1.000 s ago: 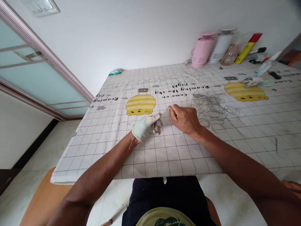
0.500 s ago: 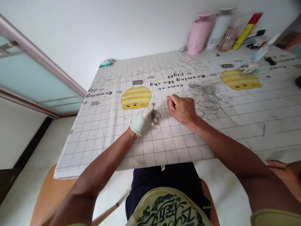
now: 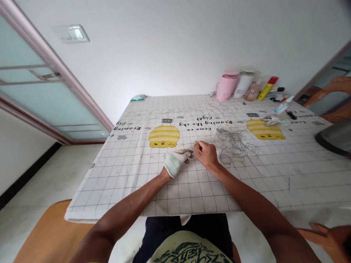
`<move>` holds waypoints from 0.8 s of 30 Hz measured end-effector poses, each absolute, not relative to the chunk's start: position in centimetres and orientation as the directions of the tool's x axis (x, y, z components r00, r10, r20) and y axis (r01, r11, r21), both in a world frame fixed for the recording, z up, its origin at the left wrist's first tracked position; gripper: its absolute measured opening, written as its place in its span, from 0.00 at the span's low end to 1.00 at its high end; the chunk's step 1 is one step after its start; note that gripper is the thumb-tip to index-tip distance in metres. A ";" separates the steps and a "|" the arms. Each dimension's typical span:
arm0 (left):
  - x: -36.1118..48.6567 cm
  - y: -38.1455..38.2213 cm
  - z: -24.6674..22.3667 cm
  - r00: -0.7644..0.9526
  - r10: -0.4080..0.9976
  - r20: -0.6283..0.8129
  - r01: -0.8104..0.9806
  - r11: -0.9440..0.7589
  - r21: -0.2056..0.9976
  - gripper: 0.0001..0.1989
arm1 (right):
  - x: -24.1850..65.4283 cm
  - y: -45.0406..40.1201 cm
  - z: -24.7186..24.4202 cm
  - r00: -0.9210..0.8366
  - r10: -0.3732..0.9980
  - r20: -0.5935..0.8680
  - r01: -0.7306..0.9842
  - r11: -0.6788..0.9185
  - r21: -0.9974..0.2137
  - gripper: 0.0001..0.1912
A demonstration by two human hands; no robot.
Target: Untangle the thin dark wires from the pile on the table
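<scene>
My left hand (image 3: 178,161), in a pale glove, is over the tablecloth with its fingers pressed together, close to my other hand. What its fingertips hold, if anything, is too small to make out. Bare and closed in a pinch, my right hand (image 3: 206,155) is just right of the gloved fingertips. The item in its fingers cannot be made out. A loose tangle of thin grey thread (image 3: 236,146) lies on the cloth to the right of my right hand.
On the checked tablecloth (image 3: 109,193), a pink container (image 3: 227,86), a white one (image 3: 244,84), bottles and a yellow-red box (image 3: 268,88) stand at the back right. A crumpled glove (image 3: 276,119) lies before them. A green packet (image 3: 138,98) is at the back left.
The view has tilted up. My left hand's fingers have come together and closer to my right hand, which stays closed. The thin thread seen between my hands is no longer distinct.
</scene>
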State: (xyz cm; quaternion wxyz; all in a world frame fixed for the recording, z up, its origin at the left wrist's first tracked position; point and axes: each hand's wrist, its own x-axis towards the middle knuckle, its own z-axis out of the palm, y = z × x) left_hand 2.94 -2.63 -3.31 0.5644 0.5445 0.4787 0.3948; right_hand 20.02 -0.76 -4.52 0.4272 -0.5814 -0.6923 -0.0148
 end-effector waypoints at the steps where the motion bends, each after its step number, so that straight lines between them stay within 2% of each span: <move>1: 2.8 -2.5 -3.4 0.232 0.967 -0.106 0.045 0.098 0.994 0.13 | 20.1 -0.8 -4.6 0.030 0.809 0.587 0.806 0.327 -0.493 0.22; 4: 2.0 -2.3 -3.3 0.232 0.963 -0.139 0.020 0.138 0.990 0.12 | 20.7 -0.7 -4.8 -0.022 0.882 0.470 0.743 0.329 -0.583 0.13; 6: 1.5 -2.1 -3.0 0.222 0.960 -0.171 0.063 0.161 0.985 0.12 | 21.2 -0.6 -4.8 -0.088 0.930 0.356 0.636 0.328 -0.698 0.09; 10: 0.7 -1.5 -2.4 0.225 0.952 -0.210 0.187 0.169 0.968 0.10 | 21.5 -0.8 -4.6 -0.210 0.964 0.166 0.418 0.242 -0.876 0.13; 13: -0.1 -1.0 -2.0 0.222 0.947 -0.232 0.228 0.181 0.957 0.11 | 21.4 -1.1 -4.2 -0.229 0.966 0.120 0.348 0.197 -0.917 0.14; 19: -1.6 -0.3 -1.5 0.219 0.951 -0.220 0.248 0.164 0.955 0.12 | 21.1 -1.6 -3.8 -0.297 0.945 0.138 0.255 0.218 -0.942 0.16; 24: -2.0 0.0 -1.4 0.272 0.931 -0.244 0.282 0.165 0.945 0.12 | 21.0 -1.7 -3.8 -0.335 0.937 0.099 0.199 0.173 -0.965 0.15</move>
